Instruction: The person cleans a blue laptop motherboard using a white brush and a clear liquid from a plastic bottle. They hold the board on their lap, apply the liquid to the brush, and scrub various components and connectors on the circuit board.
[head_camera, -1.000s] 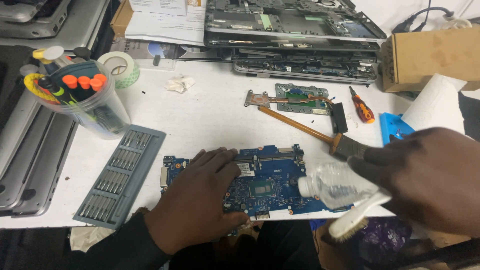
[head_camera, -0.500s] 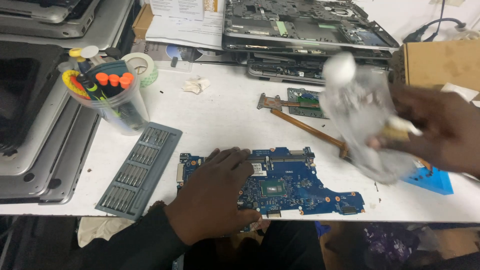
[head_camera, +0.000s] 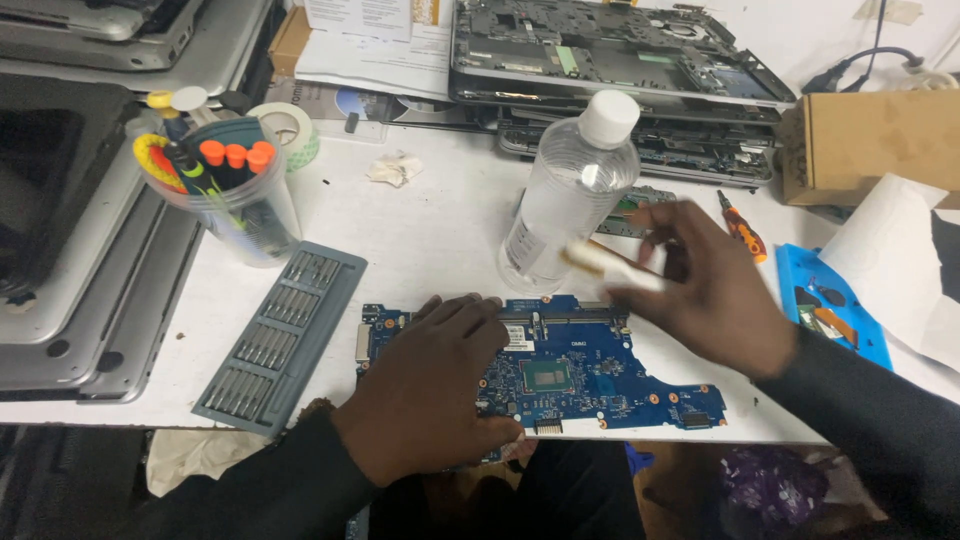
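A blue laptop motherboard lies at the front edge of the white table. My left hand rests flat on the board's left half, fingers spread. Just behind the board stands a clear plastic bottle with a white cap, leaning slightly. My right hand hovers to the right of the bottle, blurred, and pinches a small white stick-shaped tool that points toward the bottle's base. I cannot tell whether the fingers still touch the bottle.
A grey screwdriver-bit tray lies left of the board, with a clear cup of tools and a tape roll behind it. Stacked laptop shells fill the back; closed laptops sit left. A cardboard box, orange screwdriver and blue tray are right.
My right hand lifted the bottle from over the board, swung it up and back, and it now stands behind the board. The left hand stayed on the board.
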